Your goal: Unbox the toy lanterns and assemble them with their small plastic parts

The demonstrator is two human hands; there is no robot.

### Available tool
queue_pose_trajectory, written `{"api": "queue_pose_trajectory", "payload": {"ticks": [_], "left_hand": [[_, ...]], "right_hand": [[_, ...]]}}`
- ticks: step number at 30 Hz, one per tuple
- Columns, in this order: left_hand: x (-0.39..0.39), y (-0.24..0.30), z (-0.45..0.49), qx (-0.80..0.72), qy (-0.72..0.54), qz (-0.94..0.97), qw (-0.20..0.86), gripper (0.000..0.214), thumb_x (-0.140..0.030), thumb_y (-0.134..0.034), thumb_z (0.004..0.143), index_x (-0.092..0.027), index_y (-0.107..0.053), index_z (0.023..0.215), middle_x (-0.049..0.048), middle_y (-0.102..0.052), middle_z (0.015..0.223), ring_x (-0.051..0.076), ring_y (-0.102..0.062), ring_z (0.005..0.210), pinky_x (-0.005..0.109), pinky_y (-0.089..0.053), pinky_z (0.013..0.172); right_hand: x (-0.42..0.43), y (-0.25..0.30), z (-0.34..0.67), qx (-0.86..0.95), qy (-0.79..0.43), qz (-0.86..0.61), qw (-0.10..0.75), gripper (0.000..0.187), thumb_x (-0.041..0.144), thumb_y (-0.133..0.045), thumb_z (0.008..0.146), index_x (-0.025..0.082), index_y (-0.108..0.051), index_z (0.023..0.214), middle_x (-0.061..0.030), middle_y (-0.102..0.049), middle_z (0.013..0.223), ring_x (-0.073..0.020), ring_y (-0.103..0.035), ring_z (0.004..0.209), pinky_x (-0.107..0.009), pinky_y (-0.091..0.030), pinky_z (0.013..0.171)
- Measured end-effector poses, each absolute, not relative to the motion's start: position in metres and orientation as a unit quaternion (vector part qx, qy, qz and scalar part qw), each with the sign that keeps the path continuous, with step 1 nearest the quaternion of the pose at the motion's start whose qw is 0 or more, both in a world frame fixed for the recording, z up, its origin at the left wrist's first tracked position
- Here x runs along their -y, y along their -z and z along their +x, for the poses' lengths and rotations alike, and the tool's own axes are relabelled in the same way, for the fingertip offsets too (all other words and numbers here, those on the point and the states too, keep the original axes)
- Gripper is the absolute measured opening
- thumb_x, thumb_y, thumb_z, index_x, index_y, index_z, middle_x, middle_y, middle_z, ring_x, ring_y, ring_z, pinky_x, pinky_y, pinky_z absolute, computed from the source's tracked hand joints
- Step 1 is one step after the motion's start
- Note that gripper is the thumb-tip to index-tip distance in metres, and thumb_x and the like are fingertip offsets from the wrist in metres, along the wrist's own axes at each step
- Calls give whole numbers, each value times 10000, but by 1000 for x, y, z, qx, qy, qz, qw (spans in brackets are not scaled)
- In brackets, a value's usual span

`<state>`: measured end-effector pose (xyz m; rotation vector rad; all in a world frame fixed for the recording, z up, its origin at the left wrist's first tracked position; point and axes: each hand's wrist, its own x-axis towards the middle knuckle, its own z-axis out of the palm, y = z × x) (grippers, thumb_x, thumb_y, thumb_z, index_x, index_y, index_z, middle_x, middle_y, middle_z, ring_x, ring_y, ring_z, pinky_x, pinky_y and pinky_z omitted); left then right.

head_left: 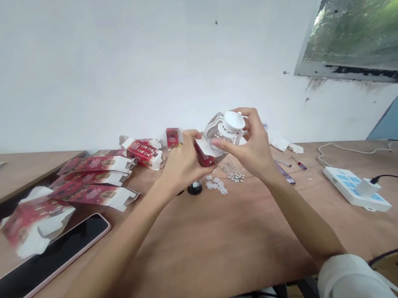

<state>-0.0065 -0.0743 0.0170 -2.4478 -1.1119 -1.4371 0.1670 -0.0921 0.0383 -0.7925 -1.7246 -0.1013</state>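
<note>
Both hands are raised above the middle of the table. My left hand (187, 158) is closed round a small red box (204, 155) whose white flap stands open towards the right. In my right hand (253, 145) is a clear plastic object with a white frame and a round white cap (230, 126), gripped between thumb and fingers. It is held at the open end of the box; whether part of it is inside, I cannot tell. On the table below lie small white pieces (217, 185), several small round metal-looking bits (235, 176) and a round black item (195, 188).
Flattened red boxes (91, 179) lie at the left, beside a phone (51, 264). Another small red box (172, 137) stands near the wall. At the right are a screwdriver (300, 163), crumpled white paper (280, 144) and a white power strip (356, 189) with a black cable.
</note>
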Motion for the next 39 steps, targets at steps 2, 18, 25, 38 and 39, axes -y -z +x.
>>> {"api": "queue_pose_trajectory", "payload": {"ticks": [2,18,25,38,39], "left_hand": [[74,-16,-7,365,466,-805,46,638,-372,-727,604,-257,-267,1031,-17,-547,816,177,-592,597,272,-392,514],[75,-14,2,322,541,-775,-46,712,-365,-791,535,-247,-260,993,-22,-476,862,130,-547,652,263,-418,545],[73,-13,0,311,555,-770,-44,709,-368,-783,565,-250,-267,1036,-8,-507,882,175,-600,758,291,-466,595],[78,-21,-5,236,561,-787,-104,843,-290,-750,664,-309,-220,1319,59,-527,1181,207,-608,976,388,-528,836],[80,-22,-6,219,553,-796,-110,853,-280,-736,686,-326,-205,1351,59,-508,1229,209,-588,1032,394,-508,891]], "right_hand": [[95,-37,166,745,55,-344,569,613,468,-622,769,301,-323,1276,-49,-573,1124,-228,-599,993,-402,-542,808],[92,-67,185,828,32,-364,426,616,449,-617,773,282,-369,1311,-55,-608,1135,-242,-616,951,-402,-525,778],[93,-59,180,833,-7,-348,429,623,406,-561,826,302,-283,1373,-41,-649,1063,-202,-648,861,-394,-522,797],[89,-63,194,729,-131,-245,625,231,220,-605,775,248,-517,987,-37,-585,1082,-178,-580,1061,-362,-486,909],[84,-62,196,725,-174,-230,626,292,188,-627,752,246,-512,1014,-50,-566,1119,-173,-586,1048,-344,-497,894]]}}
